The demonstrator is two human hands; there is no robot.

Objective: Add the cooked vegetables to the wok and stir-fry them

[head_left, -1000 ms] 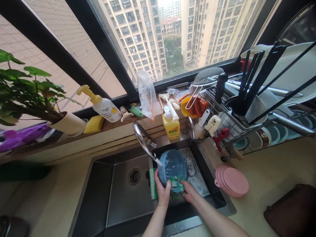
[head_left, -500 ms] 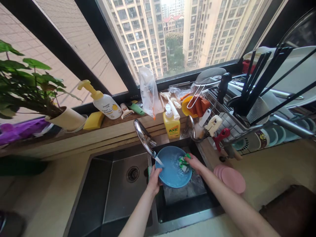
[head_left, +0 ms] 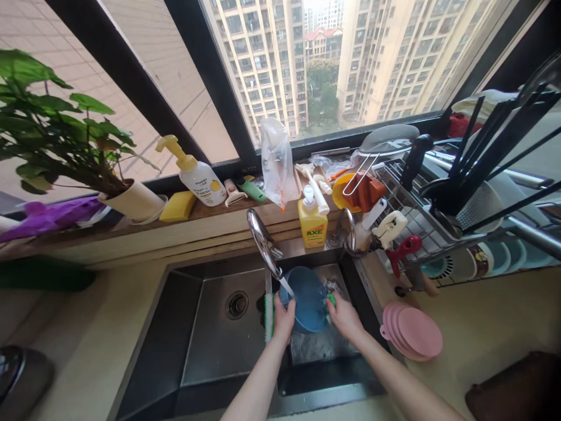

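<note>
A blue bowl (head_left: 307, 304) is tilted over the right basin of the sink (head_left: 197, 339). My left hand (head_left: 284, 318) is closed on its left rim, thumb on the inner side. Water runs from the chrome faucet (head_left: 263, 242) into the bowl near that thumb. At the bowl's right edge, my right hand (head_left: 345, 317) is closed round a green scrubbing sponge (head_left: 331, 300), mostly hidden by the fingers. A green-bristled brush (head_left: 269, 318) lies along the divider, left of my left hand.
Behind the sink stands a yellow detergent bottle (head_left: 312, 225). A wire dish rack (head_left: 416, 216) with utensils is at the right, above a stack of pink discs (head_left: 418, 332). Along the sill are a white pump bottle (head_left: 204, 184), a yellow sponge (head_left: 178, 206) and a potted plant (head_left: 134, 202).
The bowl has tipped, showing less of its inside. My right hand has moved down with the sponge from inside the bowl to its right edge. The whole view has shifted slightly.
</note>
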